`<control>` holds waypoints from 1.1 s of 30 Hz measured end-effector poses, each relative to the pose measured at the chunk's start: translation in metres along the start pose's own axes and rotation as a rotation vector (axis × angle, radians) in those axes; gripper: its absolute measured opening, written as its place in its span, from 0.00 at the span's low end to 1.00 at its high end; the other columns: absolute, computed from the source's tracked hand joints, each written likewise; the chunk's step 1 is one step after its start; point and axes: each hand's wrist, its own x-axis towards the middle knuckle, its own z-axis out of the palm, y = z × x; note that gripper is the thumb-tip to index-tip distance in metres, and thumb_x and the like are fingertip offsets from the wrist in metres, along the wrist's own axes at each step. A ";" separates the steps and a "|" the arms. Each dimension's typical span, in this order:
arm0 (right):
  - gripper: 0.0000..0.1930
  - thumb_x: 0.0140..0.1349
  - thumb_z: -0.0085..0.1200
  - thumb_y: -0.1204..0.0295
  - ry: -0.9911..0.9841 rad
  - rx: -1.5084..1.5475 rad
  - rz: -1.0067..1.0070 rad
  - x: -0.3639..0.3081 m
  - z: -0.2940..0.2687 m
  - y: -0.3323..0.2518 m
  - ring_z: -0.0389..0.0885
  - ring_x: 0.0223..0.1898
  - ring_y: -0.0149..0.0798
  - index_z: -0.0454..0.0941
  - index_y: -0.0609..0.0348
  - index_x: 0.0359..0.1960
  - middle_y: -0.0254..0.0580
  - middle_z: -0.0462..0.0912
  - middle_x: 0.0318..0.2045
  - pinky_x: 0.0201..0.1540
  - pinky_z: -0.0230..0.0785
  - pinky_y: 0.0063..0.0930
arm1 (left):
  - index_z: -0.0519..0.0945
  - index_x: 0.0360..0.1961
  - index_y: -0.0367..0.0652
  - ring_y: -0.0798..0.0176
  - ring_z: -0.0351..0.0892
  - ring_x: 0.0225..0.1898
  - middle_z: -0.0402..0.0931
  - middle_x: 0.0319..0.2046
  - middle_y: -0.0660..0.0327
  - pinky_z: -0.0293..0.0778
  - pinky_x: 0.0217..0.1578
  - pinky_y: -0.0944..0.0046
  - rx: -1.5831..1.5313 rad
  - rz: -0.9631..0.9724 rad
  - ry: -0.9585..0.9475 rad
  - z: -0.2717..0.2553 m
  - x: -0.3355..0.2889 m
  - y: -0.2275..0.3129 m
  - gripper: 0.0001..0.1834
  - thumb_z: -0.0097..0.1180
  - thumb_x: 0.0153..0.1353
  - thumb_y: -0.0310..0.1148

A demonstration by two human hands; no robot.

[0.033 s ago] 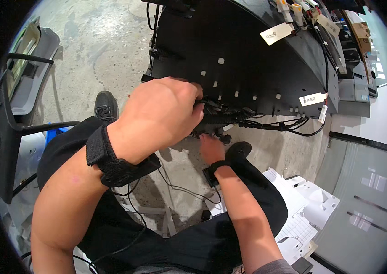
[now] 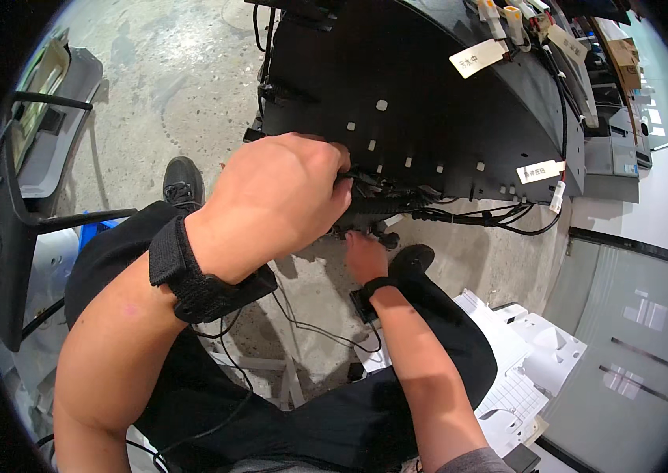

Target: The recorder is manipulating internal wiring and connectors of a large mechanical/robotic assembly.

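Observation:
My left hand (image 2: 283,189) is closed at the lower edge of a black metal panel (image 2: 326,87), its fingertips curled in beside a bundle of black cables (image 2: 460,214). The back of the hand covers whatever lies between thumb and fingers. Lower and farther right, my right hand (image 2: 365,256) reaches up under the same edge with bent fingers against dark wiring and connectors. What those fingers pinch is too small and dark to tell. The cable bundle runs right along the panel's edge and loops up to a white connector (image 2: 558,197).
White connectors with paper tags (image 2: 477,59) hang at the panel's upper right. White moulded parts (image 2: 535,347) lie on the floor to the right, near a glass-fronted cabinet (image 2: 626,339). A black frame (image 2: 14,205) stands at left. Thin cords trail from both wristbands.

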 end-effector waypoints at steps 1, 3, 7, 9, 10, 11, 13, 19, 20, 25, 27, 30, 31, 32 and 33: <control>0.12 0.60 0.41 0.64 0.000 0.000 -0.001 0.000 0.002 0.001 0.76 0.26 0.52 0.74 0.58 0.33 0.51 0.77 0.24 0.29 0.70 0.42 | 0.78 0.26 0.38 0.50 0.76 0.30 0.76 0.24 0.52 0.73 0.32 0.56 0.009 0.009 0.010 0.001 0.000 -0.001 0.10 0.50 0.49 0.34; 0.11 0.60 0.42 0.65 0.007 -0.032 0.019 0.000 0.005 0.006 0.77 0.25 0.51 0.74 0.58 0.33 0.51 0.77 0.22 0.27 0.70 0.41 | 0.78 0.26 0.38 0.50 0.76 0.30 0.76 0.24 0.52 0.73 0.32 0.56 0.016 0.022 0.023 0.000 0.001 0.001 0.10 0.50 0.49 0.34; 0.11 0.59 0.42 0.65 0.004 -0.097 0.033 0.001 0.006 0.006 0.77 0.24 0.51 0.74 0.58 0.33 0.51 0.77 0.21 0.27 0.70 0.40 | 0.78 0.27 0.38 0.51 0.77 0.30 0.76 0.24 0.51 0.73 0.31 0.57 0.050 -0.003 -0.028 0.000 0.001 0.002 0.10 0.51 0.49 0.34; 0.12 0.59 0.43 0.65 -0.014 -0.091 0.059 0.000 -0.001 0.001 0.77 0.24 0.50 0.75 0.59 0.32 0.51 0.77 0.22 0.27 0.71 0.40 | 0.78 0.27 0.38 0.51 0.77 0.30 0.76 0.24 0.51 0.73 0.31 0.57 0.049 0.003 -0.019 0.001 0.000 0.000 0.10 0.51 0.49 0.34; 0.12 0.59 0.43 0.65 -0.016 -0.088 0.058 0.001 0.002 0.002 0.77 0.24 0.50 0.75 0.59 0.32 0.51 0.77 0.22 0.27 0.71 0.40 | 0.78 0.27 0.38 0.51 0.77 0.30 0.76 0.24 0.51 0.73 0.31 0.58 0.053 0.007 -0.019 0.001 0.000 0.000 0.10 0.51 0.49 0.34; 0.12 0.59 0.43 0.65 0.017 -0.080 0.054 0.001 0.002 0.005 0.77 0.25 0.50 0.75 0.60 0.32 0.52 0.78 0.24 0.28 0.71 0.39 | 0.78 0.27 0.38 0.51 0.77 0.30 0.76 0.24 0.51 0.73 0.32 0.58 0.054 0.015 -0.017 0.001 0.000 0.000 0.10 0.51 0.49 0.34; 0.13 0.59 0.43 0.65 0.051 -0.073 0.050 0.001 0.005 0.011 0.78 0.27 0.49 0.76 0.61 0.31 0.52 0.78 0.26 0.29 0.71 0.39 | 0.78 0.27 0.38 0.51 0.77 0.30 0.76 0.24 0.51 0.73 0.32 0.58 0.049 0.013 -0.010 0.001 0.001 0.001 0.10 0.51 0.49 0.34; 0.13 0.60 0.42 0.66 0.177 -0.092 0.026 0.003 0.014 0.016 0.77 0.35 0.50 0.75 0.64 0.33 0.55 0.77 0.34 0.36 0.71 0.38 | 0.77 0.29 0.39 0.48 0.76 0.29 0.76 0.24 0.51 0.72 0.30 0.56 0.035 -0.009 -0.025 0.002 0.000 0.000 0.10 0.51 0.49 0.34; 0.13 0.59 0.42 0.66 0.200 -0.050 0.043 0.004 0.016 0.019 0.76 0.35 0.51 0.75 0.64 0.34 0.55 0.77 0.33 0.36 0.70 0.39 | 0.77 0.31 0.41 0.46 0.74 0.28 0.75 0.23 0.50 0.71 0.29 0.54 0.020 0.011 -0.003 0.003 0.001 0.000 0.10 0.52 0.49 0.34; 0.14 0.58 0.42 0.66 0.116 0.140 0.394 0.009 0.017 0.010 0.76 0.35 0.56 0.73 0.65 0.37 0.57 0.77 0.32 0.38 0.68 0.44 | 0.77 0.31 0.40 0.46 0.74 0.29 0.75 0.24 0.50 0.70 0.30 0.54 -0.004 -0.002 -0.022 0.002 0.000 0.000 0.10 0.52 0.49 0.33; 0.15 0.58 0.43 0.66 0.094 0.133 0.415 0.011 0.023 0.014 0.75 0.35 0.57 0.72 0.65 0.40 0.58 0.77 0.31 0.38 0.67 0.45 | 0.77 0.31 0.40 0.46 0.74 0.29 0.75 0.24 0.50 0.70 0.30 0.54 -0.028 -0.010 -0.022 0.001 0.000 0.000 0.10 0.52 0.49 0.33; 0.14 0.57 0.44 0.66 0.087 0.114 0.396 0.010 0.027 0.013 0.75 0.35 0.56 0.73 0.61 0.41 0.57 0.77 0.32 0.37 0.68 0.45 | 0.77 0.31 0.40 0.46 0.74 0.29 0.75 0.24 0.50 0.70 0.30 0.54 -0.037 0.010 -0.011 0.001 0.000 0.000 0.10 0.52 0.49 0.33; 0.14 0.57 0.44 0.66 0.088 0.112 0.396 0.007 0.025 0.015 0.75 0.35 0.56 0.73 0.61 0.41 0.57 0.77 0.32 0.37 0.68 0.45 | 0.77 0.31 0.40 0.46 0.74 0.29 0.75 0.24 0.50 0.70 0.30 0.55 -0.033 0.017 -0.009 0.001 0.001 0.000 0.10 0.52 0.49 0.33; 0.14 0.57 0.44 0.66 0.039 0.128 0.275 0.005 0.018 0.011 0.75 0.35 0.55 0.74 0.58 0.42 0.55 0.77 0.32 0.37 0.68 0.44 | 0.77 0.31 0.40 0.46 0.74 0.29 0.75 0.25 0.50 0.70 0.30 0.55 -0.025 0.021 -0.009 0.001 0.000 -0.001 0.10 0.52 0.49 0.33; 0.14 0.57 0.44 0.66 -0.011 0.143 0.154 0.004 0.013 0.007 0.76 0.35 0.54 0.74 0.55 0.42 0.54 0.78 0.33 0.37 0.68 0.43 | 0.77 0.31 0.40 0.46 0.74 0.29 0.75 0.25 0.50 0.70 0.30 0.55 -0.023 0.018 -0.010 0.000 0.000 -0.001 0.10 0.52 0.49 0.33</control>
